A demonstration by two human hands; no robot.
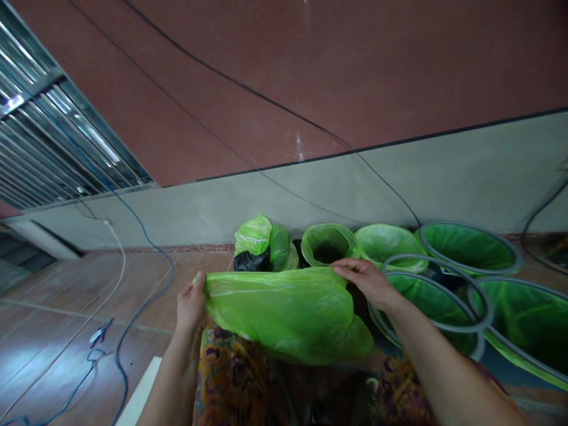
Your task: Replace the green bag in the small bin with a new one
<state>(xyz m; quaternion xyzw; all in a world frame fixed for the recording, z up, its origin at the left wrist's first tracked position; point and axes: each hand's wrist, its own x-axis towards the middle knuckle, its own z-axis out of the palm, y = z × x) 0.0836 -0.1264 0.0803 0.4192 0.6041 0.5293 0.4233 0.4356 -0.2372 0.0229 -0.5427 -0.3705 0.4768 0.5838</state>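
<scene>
A translucent green plastic bag (284, 316) is stretched sideways between my two hands, above my lap. My left hand (190, 303) pinches its upper left corner. At the upper right edge, my right hand (366, 281) grips the bag between thumb and fingers. The bag's top edge runs nearly straight from hand to hand, and its lower part hangs loose. Just beyond my right hand stands a bin lined with green plastic (328, 244). A loose grey ring (483, 302) lies across the lined bins close to my right forearm.
More green-lined bins, including a grey-rimmed one (470, 248), stand along the wall at right. Filled green and black bags (252, 242) sit by the wall. A blue cable (146, 302) and a white cable (118, 284) cross the tiled floor at left, near a barred window (66, 130).
</scene>
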